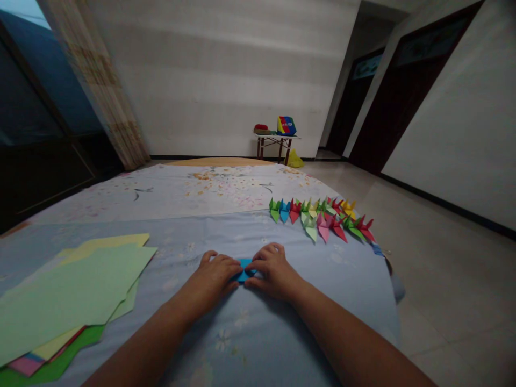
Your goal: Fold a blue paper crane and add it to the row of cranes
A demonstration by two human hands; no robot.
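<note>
Coloured paper sheets (68,290), our left hand (212,277), blue folded paper (244,270), our right hand (274,271), paper cranes (318,219).
Both hands pinch the paper between them, nearly closed, on the soft bed (322,295); its give could skew a crease.

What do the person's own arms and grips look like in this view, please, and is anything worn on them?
The left arm and right arm are bare, with no sleeves in view. The left grip and right grip are also bare: no gloves, watch, bracelet or cables show.
</note>
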